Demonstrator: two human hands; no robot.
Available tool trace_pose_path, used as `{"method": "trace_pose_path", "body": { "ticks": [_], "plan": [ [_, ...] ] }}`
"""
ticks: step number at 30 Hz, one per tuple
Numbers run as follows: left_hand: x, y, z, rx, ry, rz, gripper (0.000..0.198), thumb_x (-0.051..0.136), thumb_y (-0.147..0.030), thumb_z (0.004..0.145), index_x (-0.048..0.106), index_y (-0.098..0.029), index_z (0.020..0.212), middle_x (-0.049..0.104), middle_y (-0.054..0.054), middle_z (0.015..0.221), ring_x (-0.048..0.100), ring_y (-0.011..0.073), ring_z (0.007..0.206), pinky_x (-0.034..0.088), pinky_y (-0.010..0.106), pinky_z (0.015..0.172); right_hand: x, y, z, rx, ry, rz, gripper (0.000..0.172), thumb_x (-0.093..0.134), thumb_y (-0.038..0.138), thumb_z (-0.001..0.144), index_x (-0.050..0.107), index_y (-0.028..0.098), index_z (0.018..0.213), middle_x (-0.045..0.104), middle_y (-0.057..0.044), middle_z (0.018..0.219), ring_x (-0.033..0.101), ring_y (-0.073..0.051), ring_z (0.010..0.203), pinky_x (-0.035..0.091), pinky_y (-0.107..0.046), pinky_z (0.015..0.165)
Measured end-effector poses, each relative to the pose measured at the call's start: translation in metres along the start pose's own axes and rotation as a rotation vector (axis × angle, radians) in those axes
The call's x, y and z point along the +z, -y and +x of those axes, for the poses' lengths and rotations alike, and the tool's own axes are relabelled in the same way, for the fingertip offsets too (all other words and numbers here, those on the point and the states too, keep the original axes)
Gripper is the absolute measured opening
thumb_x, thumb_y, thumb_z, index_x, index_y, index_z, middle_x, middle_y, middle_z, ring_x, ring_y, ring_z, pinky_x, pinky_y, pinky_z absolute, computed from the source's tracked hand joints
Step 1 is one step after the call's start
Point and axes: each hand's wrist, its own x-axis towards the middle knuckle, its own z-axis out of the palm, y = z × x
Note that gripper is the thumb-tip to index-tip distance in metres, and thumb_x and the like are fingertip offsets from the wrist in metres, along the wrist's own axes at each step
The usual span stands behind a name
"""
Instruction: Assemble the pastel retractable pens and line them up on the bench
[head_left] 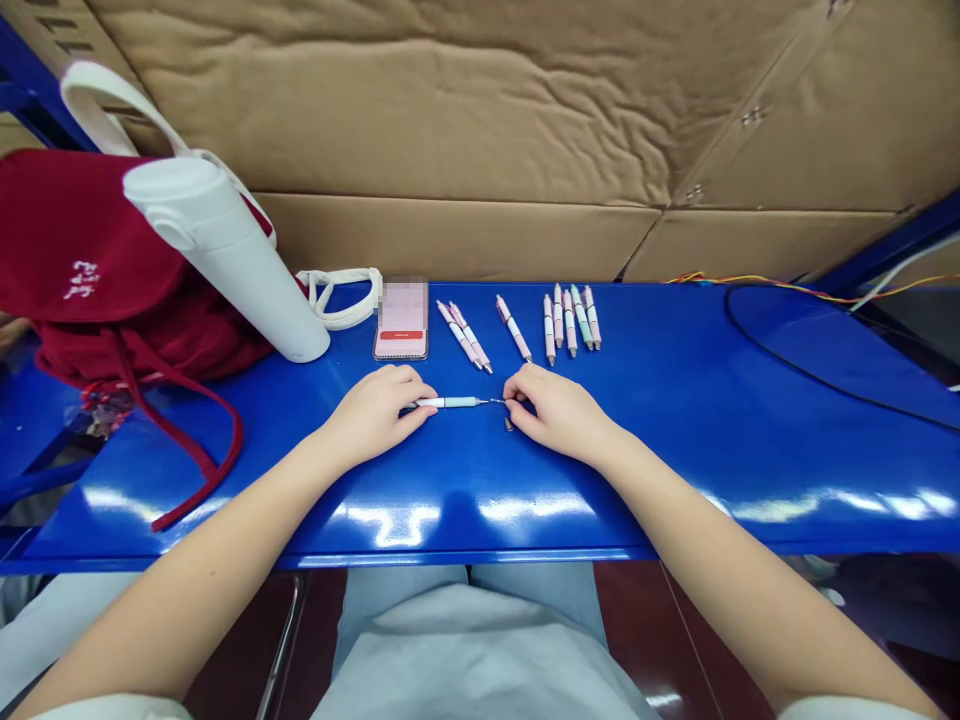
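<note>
Head view: the left hand (382,405) pinches a pale green and white pen (460,402) between thumb and fingers, holding it level over the blue desk (675,430), its thin metal end pointing toward the right hand (559,410). That hand's fingers pinch together at a slender piece (496,401) near the pen's end, too small to identify. Just below the right thumb is a small metallic tip (508,425). Beyond the hands lie eight more pens (514,328), with a phone (403,318) to their left, then a white bottle (232,265) beside a red bag (135,270).
</note>
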Motion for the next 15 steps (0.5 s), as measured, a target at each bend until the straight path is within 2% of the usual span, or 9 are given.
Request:
{"method": "trace_pose_path", "body": {
  "ticks": [4, 15],
  "plan": [
    [0.001, 0.0013, -0.0002, 0.008, -0.009, 0.007, 0.025, 0.047, -0.033, 0.089, 0.067, -0.02, 0.098, 0.061, 0.005, 0.094, 0.056, 0.0186, 0.086, 0.045, 0.033, 0.08, 0.0011, -0.0037, -0.0002, -0.031, -0.01, 0.008, 0.014, 0.051, 0.023, 0.083, 0.058, 0.019, 0.094, 0.058, -0.004, 0.091, 0.057, -0.016, 0.08, 0.042, -0.025, 0.064],
    [0.0018, 0.0017, -0.0011, 0.01, -0.013, 0.006, 0.027, 0.045, -0.034, 0.09, 0.066, -0.02, 0.1, 0.061, 0.005, 0.094, 0.055, 0.0183, 0.086, 0.045, 0.033, 0.08, 0.0037, -0.0009, 0.0006, -0.02, -0.037, 0.022, 0.013, 0.045, 0.016, 0.085, 0.058, 0.018, 0.087, 0.058, -0.005, 0.087, 0.056, -0.015, 0.074, 0.041, -0.023, 0.06]
  ]
}}
